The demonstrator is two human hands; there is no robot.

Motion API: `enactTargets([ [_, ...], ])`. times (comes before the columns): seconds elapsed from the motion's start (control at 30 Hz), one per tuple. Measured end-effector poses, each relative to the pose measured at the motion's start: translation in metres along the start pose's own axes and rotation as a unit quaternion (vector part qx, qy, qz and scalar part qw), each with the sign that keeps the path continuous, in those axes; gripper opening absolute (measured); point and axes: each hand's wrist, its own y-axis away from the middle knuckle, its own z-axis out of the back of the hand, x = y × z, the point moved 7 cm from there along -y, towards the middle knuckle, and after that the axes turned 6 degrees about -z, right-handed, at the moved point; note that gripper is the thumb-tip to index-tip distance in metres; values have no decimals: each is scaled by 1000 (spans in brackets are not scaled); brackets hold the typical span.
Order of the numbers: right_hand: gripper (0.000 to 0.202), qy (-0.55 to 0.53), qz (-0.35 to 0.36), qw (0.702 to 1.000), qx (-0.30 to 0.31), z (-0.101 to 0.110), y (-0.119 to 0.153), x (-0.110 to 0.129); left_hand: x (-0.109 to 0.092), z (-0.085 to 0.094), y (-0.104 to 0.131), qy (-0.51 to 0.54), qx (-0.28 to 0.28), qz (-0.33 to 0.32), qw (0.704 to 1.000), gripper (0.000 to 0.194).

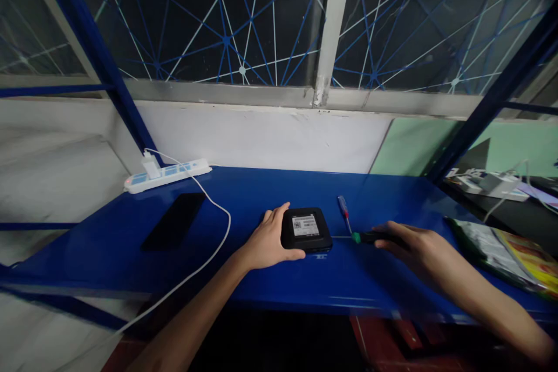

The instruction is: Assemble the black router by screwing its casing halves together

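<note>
A flat black box-shaped device (306,225) with a white printed label on top lies on the blue table (279,285). My left hand (270,238) grips its left side, fingers behind and thumb along the front edge. My right hand (401,237) is closed round the black handle of a screwdriver (358,238) with a green collar; its thin shaft points left and its tip is at or near the device's right side. A smaller screwdriver (343,208) with a clear and red handle lies behind that shaft, touching nothing of mine.
A white power strip (168,175) with a plugged-in charger sits at the back left; its white cable (227,218) curves across the table and off the front. A dark flat phone-like slab (174,222) lies at left. Colourful plastic packaging (505,253) lies at right, near a blue frame post.
</note>
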Motion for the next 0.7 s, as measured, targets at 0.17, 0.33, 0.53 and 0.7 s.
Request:
enactTargets([
  [0.17,28,15,17,1000,18,3,-4,13,2,-1,0,5,-2,2,1000,121],
  [0.33,32,-21,-14,999,49,2,-2,2,6,-2,1,23,-13,11,1000,124],
  [0.53,41,-91,-91,989,68,5,8,-58,6,-2,2,14,-21,-2,1000,123],
  [0.7,48,-50,-213,975,-37,-1,7,-111,7,-2,2,23,-26,-11,999,121],
])
